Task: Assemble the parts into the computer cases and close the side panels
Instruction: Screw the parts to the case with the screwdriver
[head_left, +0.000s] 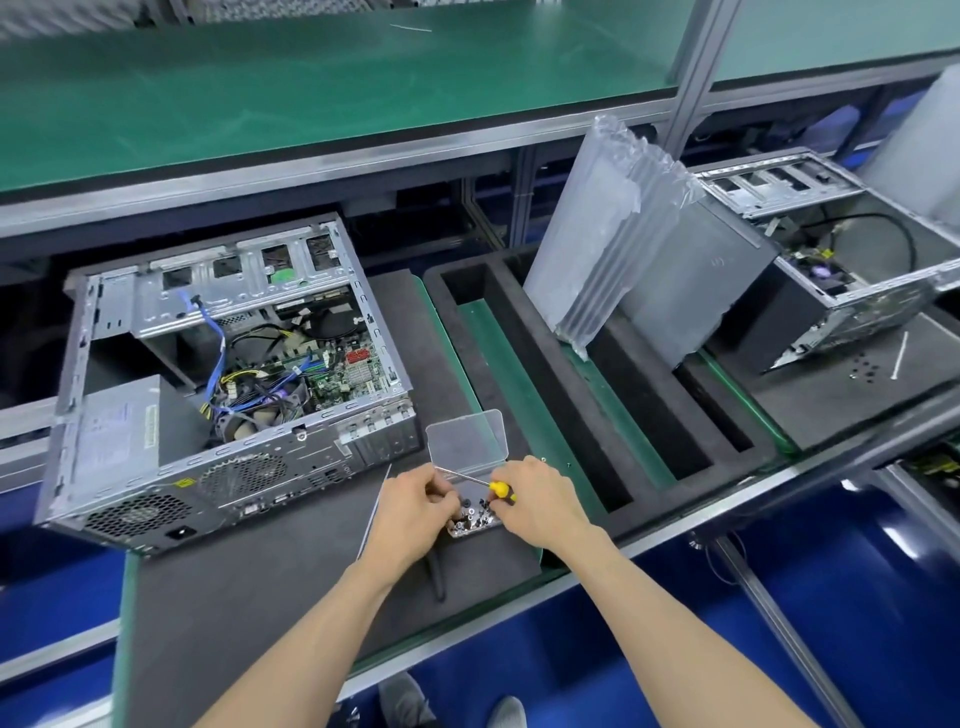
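An open computer case (223, 374) lies on its side at the left, with the motherboard, cables and power supply showing. In front of it stands a small clear plastic box (470, 519) of screws, its lid (467, 441) flipped up. My left hand (410, 512) reaches into the box with curled fingers; whether it pinches a screw is hidden. My right hand (535, 501) grips a yellow-handled screwdriver (493, 486) whose shaft points left over the box. A second open case (841, 270) lies at the right.
A black foam tray (571, 415) with long slots sits between the cases. A side panel in a clear air-cushion sleeve (608, 234) and a grey side panel (696, 291) stand in it. Loose screws (863, 371) and a white stick (900, 356) lie on the right mat.
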